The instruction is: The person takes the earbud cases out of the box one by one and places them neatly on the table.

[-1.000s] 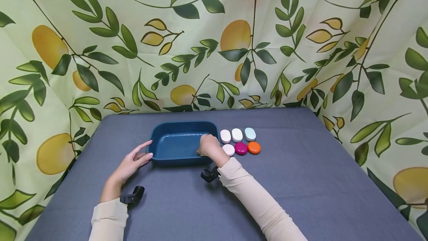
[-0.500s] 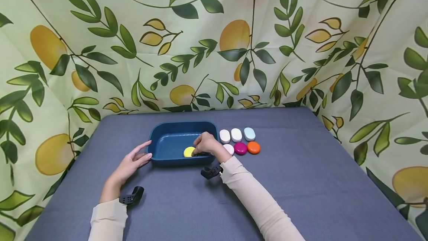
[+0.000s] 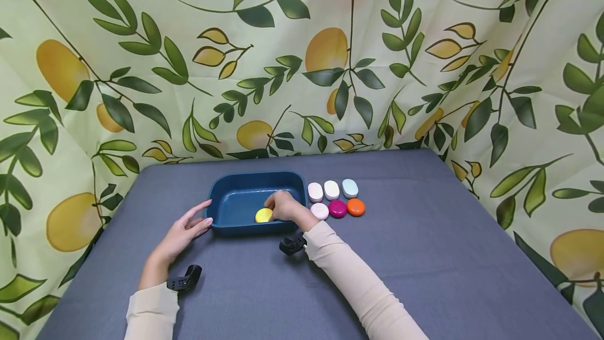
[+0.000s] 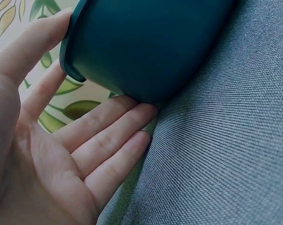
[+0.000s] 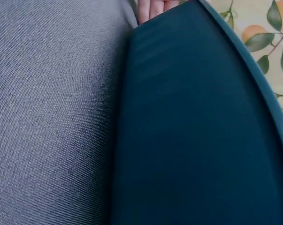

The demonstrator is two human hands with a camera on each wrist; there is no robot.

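A dark blue rectangular tub point(image 3: 236, 230) stands on the table. My left hand point(image 3: 186, 230) is at its left end with fingers nearly straight. In the left wrist view the thumb touches the rim of the tub point(image 4: 136, 51), and several fingertips rest at its lower wall. My right hand point(image 3: 287, 207) reaches into the right half of the tub, fingers bent down, pinching the right edge of a glossy yellow round disc point(image 3: 262, 215). The fingertips are partly hidden by the hand. The right wrist view shows only the outer wall of the tub point(image 5: 193, 122) and fingers of the other hand.
Right of the tub are two short rows of small rounded pieces: a pale pink oval point(image 3: 315, 192), a white oval point(image 3: 332, 189), a light blue oval point(image 3: 350, 188), a pale pink disc point(image 3: 319, 211), a magenta disc point(image 3: 337, 209) and an orange disc point(image 3: 356, 207). Patterned cloth point(image 3: 283, 83) hangs behind.
The yellow disc, mostly covered by my right hand at first, has come into view farther left in the tub. The right hand has shifted slightly left; the left hand stays at the tub.
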